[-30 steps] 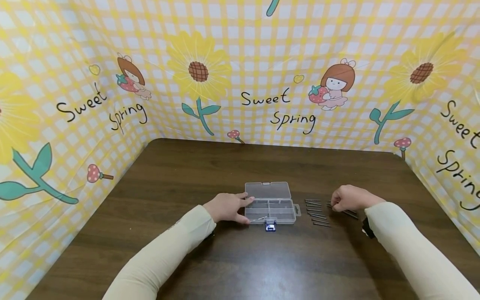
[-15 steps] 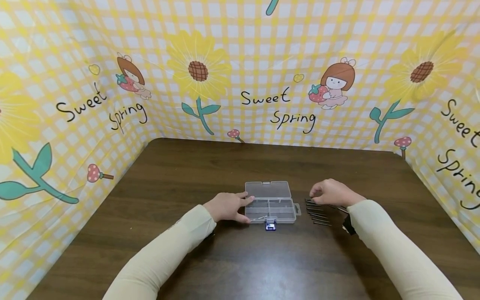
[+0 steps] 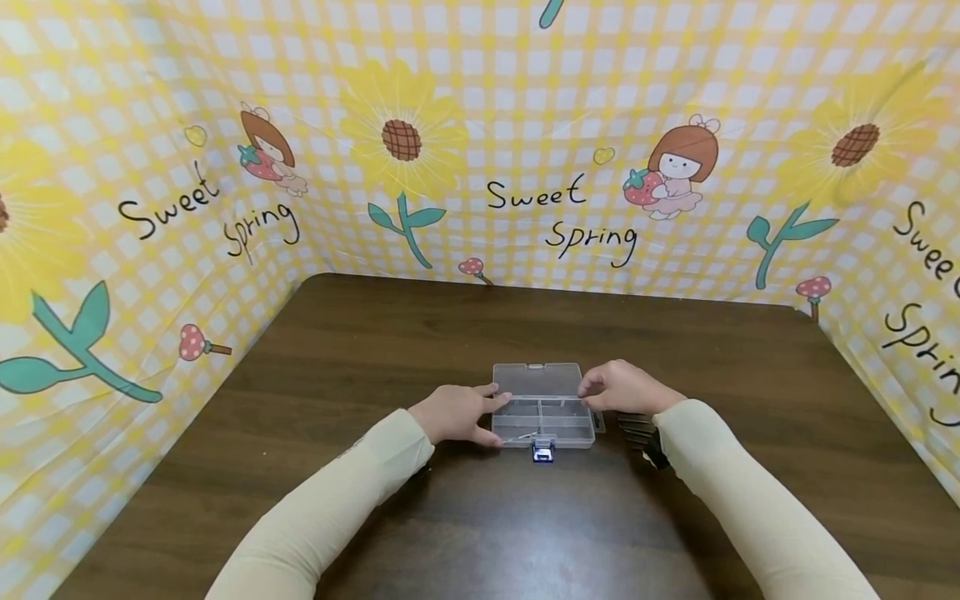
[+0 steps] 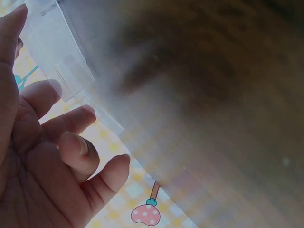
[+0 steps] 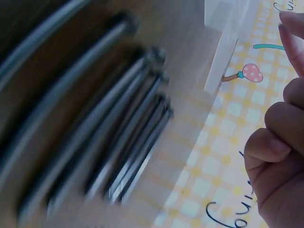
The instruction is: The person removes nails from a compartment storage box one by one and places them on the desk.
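Note:
A clear plastic divided box (image 3: 567, 427) stands with its lid (image 3: 536, 380) laid back. My left hand (image 3: 452, 412) rests on its left side, fingers spread, thumb at the front corner. In the left wrist view the left fingers (image 4: 76, 121) are loosely bent beside the clear plastic. At the box's back right corner is my right hand (image 3: 628, 387), its thumb and index fingertips close together and the other fingers curled. Anything between those tips cannot be made out. A thin silver piece (image 3: 525, 437) lies in the front left compartment.
Several dark metal nails (image 3: 636, 429) lie side by side right of the box, partly under the right wrist; the right wrist view shows their heads (image 5: 156, 56). A blue-and-white tag (image 3: 543, 452) is at the box's front. Checked cloth (image 3: 420, 250) stands behind the brown table (image 3: 390, 333).
My right hand has moved left from the right-hand nails, over the other nails, to the box's back right corner. The left hand has stayed at the box.

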